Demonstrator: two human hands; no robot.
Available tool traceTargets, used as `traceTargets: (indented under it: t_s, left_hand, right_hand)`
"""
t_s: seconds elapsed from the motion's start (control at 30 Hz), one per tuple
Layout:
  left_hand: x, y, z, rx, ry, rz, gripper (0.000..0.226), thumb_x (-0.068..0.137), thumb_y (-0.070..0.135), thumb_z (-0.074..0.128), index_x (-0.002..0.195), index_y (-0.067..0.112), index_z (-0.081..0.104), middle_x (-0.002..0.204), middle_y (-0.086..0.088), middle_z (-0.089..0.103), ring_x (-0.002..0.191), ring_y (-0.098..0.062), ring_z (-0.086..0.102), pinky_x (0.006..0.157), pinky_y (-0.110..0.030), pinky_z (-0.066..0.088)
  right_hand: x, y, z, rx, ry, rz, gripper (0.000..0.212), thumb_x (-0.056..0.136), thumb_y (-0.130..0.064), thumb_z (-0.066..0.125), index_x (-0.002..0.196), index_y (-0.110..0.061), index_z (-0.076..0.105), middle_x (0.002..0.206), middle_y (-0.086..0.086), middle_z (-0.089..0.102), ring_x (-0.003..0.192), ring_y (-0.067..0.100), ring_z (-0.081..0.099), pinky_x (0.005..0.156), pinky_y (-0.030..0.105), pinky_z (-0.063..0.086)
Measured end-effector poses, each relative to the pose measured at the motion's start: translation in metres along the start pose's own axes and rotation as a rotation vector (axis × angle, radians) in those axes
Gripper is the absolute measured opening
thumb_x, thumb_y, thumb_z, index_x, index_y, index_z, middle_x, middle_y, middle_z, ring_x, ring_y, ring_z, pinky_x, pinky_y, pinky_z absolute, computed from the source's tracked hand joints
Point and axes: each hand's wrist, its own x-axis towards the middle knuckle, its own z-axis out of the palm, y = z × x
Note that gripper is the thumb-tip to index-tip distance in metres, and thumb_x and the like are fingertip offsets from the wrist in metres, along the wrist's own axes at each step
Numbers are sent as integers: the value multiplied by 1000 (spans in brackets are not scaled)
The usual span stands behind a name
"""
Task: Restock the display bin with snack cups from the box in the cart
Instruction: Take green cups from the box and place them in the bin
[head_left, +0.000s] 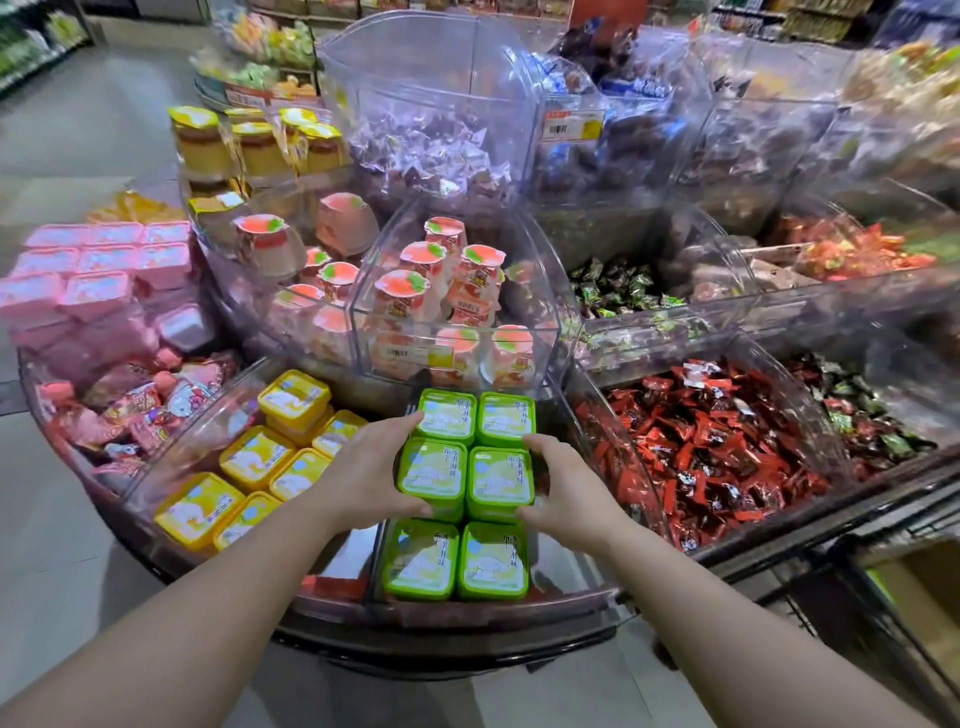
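Reaching into the clear display bin (597, 447) at the front of the stand, you are holding the middle pair of green snack cups (467, 478) between both hands: your left hand (363, 473) is curling its grip around the left cup, your right hand (563, 488) around the right one. Yellow cups (260, 462) are sitting just left.

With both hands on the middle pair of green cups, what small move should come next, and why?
Probably lower and release. The left hand and right hand grip the middle pair of green square snack cups, lined up between the other green pairs inside the clear plastic display bin.
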Motion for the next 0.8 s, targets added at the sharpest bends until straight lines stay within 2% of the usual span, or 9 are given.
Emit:
traceTargets:
  t_s: [0.2,0.3,0.37,0.43,0.53,0.67,0.8]
  left_hand:
    - [-1,1,1,7,3,13,122,55,55,85,151,28,15,154,3,27,141,-19,23,115,-41,26]
    - [0,8,-2,52,22,27,126,49,69,79,151,29,17,157,1,19,145,-20,16,118,-41,20]
    - [3,22,-6,70,33,30,127,44,82,64,150,30,19,158,0,18,145,-20,14,118,-41,18]
    - [11,43,-9,88,47,47,118,47,88,43,149,31,24,158,1,20,145,-20,15,118,-40,17]
    - [30,85,-6,137,60,94,105,59,86,35,146,29,32,155,0,27,143,-19,19,117,-38,15]
    - [59,163,20,265,79,180,74,83,64,52,144,24,37,151,-3,35,140,-23,27,115,-36,21]
    - [74,263,69,393,40,225,77,83,66,49,146,24,33,154,-8,31,142,-27,26,117,-42,23]
  right_hand:
    - [-1,0,10,71,52,47,94,74,-25,79,149,-26,23,148,0,41,133,16,42,102,26,37]
    - [-1,0,9,90,64,57,96,72,-29,81,149,-27,23,147,0,42,130,17,45,101,28,40]
    - [-3,2,4,101,82,54,95,73,-33,81,149,-26,24,147,1,41,131,17,44,103,31,40]
    - [-6,5,-7,102,107,52,92,76,-37,78,149,-24,25,148,3,39,134,18,41,108,34,38]
    - [-17,18,-32,53,187,23,82,81,-41,71,148,-21,29,147,4,40,135,18,39,112,32,34]
    - [-49,57,-74,-122,366,14,69,88,-45,60,146,-17,35,144,4,44,136,20,36,113,32,27]
    - [-98,128,-117,-402,370,220,78,91,-60,42,151,-16,20,160,8,18,148,29,9,121,46,12]
